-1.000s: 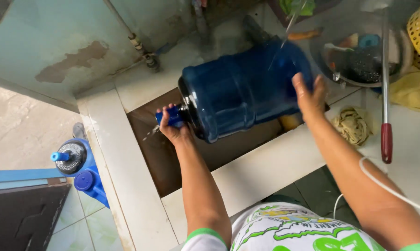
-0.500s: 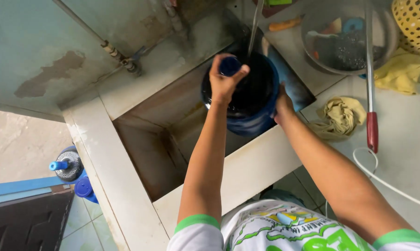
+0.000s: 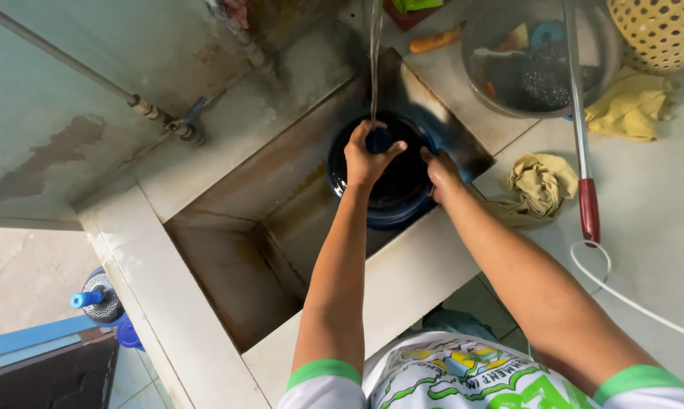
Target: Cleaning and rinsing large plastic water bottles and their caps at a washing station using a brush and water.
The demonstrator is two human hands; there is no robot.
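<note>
The blue water jug (image 3: 391, 178) stands upright in the far right corner of the sunken sink basin (image 3: 236, 250), seen almost end-on from above. Its long axis runs vertically, with the neck and mouth pointing up toward the camera. A thin water stream (image 3: 373, 60) falls from above onto the neck area.

The left hand (image 3: 368, 155) is curled around the neck, fingers closed on it. The right hand (image 3: 440, 173) lies flat, fingers together, against the jug's shoulder on the near right side.

Risk assessment: the jug surface appears wet, so either hand could slip. If the neck drifts off the stream, water would likely run down the outside. A tilted jug could strike the basin wall.

On the worktop (image 3: 660, 197) to the right lie a yellow rag (image 3: 539, 185), a red-handled tool (image 3: 588, 204) and a clear bowl (image 3: 539, 57).
</note>
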